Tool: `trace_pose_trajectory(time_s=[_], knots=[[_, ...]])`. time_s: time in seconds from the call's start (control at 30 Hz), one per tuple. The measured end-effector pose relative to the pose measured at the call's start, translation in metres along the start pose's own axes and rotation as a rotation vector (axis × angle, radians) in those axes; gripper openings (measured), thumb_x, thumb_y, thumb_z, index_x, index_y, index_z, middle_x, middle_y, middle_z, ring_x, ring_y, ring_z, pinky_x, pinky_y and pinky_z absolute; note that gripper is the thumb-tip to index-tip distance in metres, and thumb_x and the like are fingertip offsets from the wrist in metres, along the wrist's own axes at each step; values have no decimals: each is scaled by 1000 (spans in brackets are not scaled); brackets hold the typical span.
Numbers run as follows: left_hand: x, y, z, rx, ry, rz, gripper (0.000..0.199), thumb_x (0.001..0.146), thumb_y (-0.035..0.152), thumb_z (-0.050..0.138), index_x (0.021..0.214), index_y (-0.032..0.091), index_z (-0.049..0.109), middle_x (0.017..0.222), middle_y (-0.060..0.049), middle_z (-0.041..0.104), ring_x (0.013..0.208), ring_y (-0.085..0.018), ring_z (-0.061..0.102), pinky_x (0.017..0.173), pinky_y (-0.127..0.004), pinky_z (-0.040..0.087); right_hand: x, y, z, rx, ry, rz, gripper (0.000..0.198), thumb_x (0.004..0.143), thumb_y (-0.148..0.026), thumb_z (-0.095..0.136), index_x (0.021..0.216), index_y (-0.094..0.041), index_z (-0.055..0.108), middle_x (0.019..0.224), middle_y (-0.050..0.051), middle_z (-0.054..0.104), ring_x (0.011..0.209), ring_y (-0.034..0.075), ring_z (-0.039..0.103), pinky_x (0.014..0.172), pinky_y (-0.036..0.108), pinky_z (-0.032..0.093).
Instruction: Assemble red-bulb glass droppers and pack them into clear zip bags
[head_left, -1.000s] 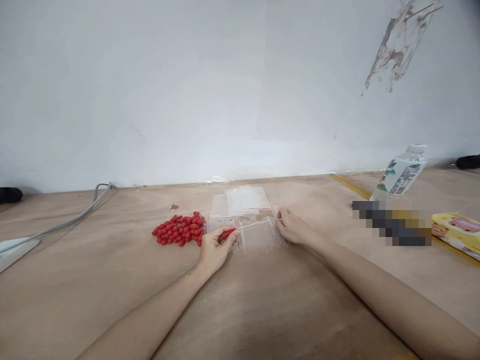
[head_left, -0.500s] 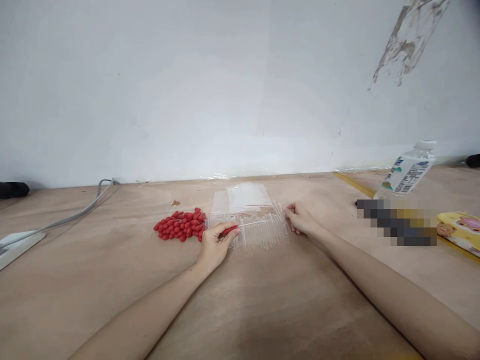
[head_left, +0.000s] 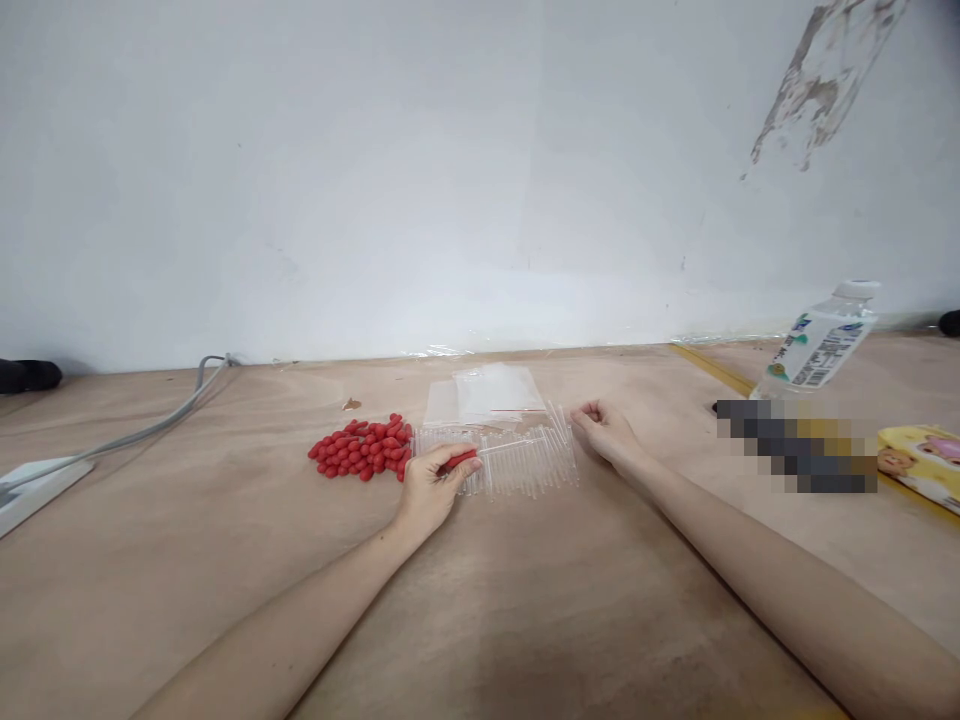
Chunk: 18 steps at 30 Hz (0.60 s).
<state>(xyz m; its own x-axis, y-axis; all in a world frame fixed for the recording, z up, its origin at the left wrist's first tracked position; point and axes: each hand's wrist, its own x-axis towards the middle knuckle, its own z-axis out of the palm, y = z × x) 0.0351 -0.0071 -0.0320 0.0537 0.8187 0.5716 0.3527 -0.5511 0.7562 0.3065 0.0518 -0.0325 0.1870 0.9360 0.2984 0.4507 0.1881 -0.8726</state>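
My left hand (head_left: 435, 485) is closed in a pinch around a red rubber bulb (head_left: 459, 461). A thin clear tube (head_left: 510, 443) points right from the bulb, so the two look like a dropper. Under and beside this hand lies a row of clear glass dropper tubes (head_left: 517, 472), the rightmost ones fanned at a slant. At the row's right end is my right hand (head_left: 606, 437), its fingers curled and pinched near the tube ends; whether anything is between them I cannot make out. A pile of red rubber bulbs (head_left: 356, 450) sits left of my left hand.
Clear plastic bags (head_left: 491, 392) lie behind the tubes. To the right stand a labelled bottle (head_left: 817, 345), a blurred dark object (head_left: 795, 447) and a yellow packet (head_left: 922, 465). A grey cable (head_left: 165, 420) runs over a white board (head_left: 37, 495) at left. The wall (head_left: 375, 200) closes the back.
My right hand has drawn slightly right and turned at the tubes' right end. The left hand keeps its hold on the red bulb.
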Motion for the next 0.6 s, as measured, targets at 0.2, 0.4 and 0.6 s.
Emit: trace_pose_trajectory(time_s=[0.2,0.4,0.6], knots=[[0,5,-1,-12,-25,38,19,71,28,68,85,17,71,79,-6,69,70,-16,63,65,-26,51,-32,-45,1,-275,-173,-798,27,80,-41,55,97,-21,61,95,7,63,91,20,54,80,34,38],[-2,10,-1,-4,-98,69,19,70,27,68,86,17,72,72,-5,69,64,-15,62,57,-24,49,-50,-45,23,-321,-259,-1038,22,90,-30,43,94,-20,62,70,2,65,63,12,55,71,29,33],[1,13,-6,17,-112,105,16,74,28,65,85,19,72,67,-4,69,58,-14,62,54,-23,50,-53,-52,17,-376,-414,-952,36,92,-30,35,66,-17,56,57,-1,54,56,10,46,69,29,29]])
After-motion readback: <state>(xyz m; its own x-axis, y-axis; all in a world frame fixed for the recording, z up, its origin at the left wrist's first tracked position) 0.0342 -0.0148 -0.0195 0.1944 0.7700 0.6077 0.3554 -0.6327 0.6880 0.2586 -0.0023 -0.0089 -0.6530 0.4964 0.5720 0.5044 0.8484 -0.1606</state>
